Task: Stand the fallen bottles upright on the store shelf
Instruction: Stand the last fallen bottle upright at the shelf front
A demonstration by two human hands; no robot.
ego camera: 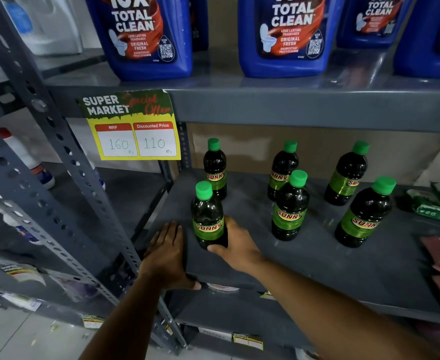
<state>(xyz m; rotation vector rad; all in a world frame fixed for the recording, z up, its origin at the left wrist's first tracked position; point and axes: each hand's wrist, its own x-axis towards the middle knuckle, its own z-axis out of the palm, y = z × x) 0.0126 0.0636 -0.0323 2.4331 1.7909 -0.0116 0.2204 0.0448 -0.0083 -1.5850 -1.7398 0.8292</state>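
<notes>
Bottle (208, 216) upright, cap up, right hand (235, 246) gripping base

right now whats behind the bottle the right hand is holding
Directly behind the held bottle stands another Sunny bottle, upright, with a green cap. The held one covers its base. The right hand wraps the held bottle's lower part, so what lies just behind there is hidden.

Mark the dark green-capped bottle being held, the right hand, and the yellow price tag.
dark green-capped bottle (208, 219), head view, label area.
right hand (235, 245), head view, back of hand.
yellow price tag (133, 131), head view, centre.
</notes>
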